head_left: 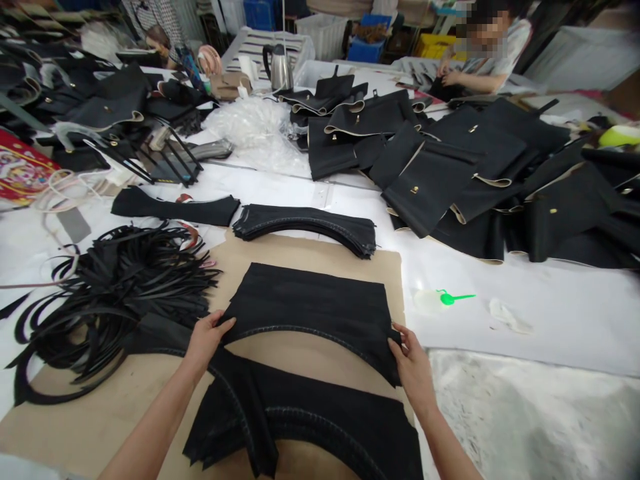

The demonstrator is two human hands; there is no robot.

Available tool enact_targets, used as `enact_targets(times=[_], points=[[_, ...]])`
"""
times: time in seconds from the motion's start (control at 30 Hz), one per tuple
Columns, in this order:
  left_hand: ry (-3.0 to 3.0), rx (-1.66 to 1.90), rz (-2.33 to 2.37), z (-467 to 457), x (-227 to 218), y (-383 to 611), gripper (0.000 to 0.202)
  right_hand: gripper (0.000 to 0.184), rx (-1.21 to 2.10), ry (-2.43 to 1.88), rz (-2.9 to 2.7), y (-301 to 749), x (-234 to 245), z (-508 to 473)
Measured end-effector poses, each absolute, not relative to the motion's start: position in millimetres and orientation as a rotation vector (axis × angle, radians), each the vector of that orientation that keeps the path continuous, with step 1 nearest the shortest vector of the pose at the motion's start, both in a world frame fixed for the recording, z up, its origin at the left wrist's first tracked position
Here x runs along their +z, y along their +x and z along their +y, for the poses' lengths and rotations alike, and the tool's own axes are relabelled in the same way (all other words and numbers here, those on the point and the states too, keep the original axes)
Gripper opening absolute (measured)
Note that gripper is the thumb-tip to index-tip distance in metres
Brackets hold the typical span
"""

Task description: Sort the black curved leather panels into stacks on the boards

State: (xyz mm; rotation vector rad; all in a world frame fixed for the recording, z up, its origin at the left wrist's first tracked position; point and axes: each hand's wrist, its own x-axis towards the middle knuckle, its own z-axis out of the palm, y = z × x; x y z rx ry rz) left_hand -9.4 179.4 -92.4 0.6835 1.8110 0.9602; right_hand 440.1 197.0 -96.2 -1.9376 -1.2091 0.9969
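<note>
Between my two hands is a black curved-edge panel (310, 303), like leather or fabric, with a stitched arc along its near edge. My left hand (209, 337) pinches its left corner between thumb and fingers. At the right corner, my right hand (410, 357) grips it the same way. Nearer to me lies a stack of similar black panels (345, 413), with one piece crossing its left side at an angle. Beyond the held panel, a neat pile of curved black pieces (305, 223) rests at the far edge of the brown cardboard (395, 267).
Left of my hands sits a heap of thin black strips (145, 273). Black bag pieces (450, 173) are piled at the back right. A green-tipped bottle (433, 299) lies to the right. Farther back are a router (170, 160), a kettle (280, 67) and a co-worker (485, 67).
</note>
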Motion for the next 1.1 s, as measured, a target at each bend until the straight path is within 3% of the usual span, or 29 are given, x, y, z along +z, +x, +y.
enact_targets(times=[0.17, 0.4, 0.83, 1.1], points=[[0.738, 0.945, 1.855, 193, -112, -9, 0.04, 0.056, 0.841, -2.086, -1.453, 438, -104, 213], [0.823, 0.874, 2.07, 198, -124, -14, 0.026, 0.074, 0.739, -2.181, -1.571, 442, -111, 204], [0.957, 0.58, 2.247, 197, -103, -19, 0.012, 0.072, 0.816, -2.185, -1.543, 441, -99, 204], [0.998, 0.35, 2.355, 198, -105, -16, 0.011, 0.072, 0.794, -2.164, -1.589, 440, -123, 211]])
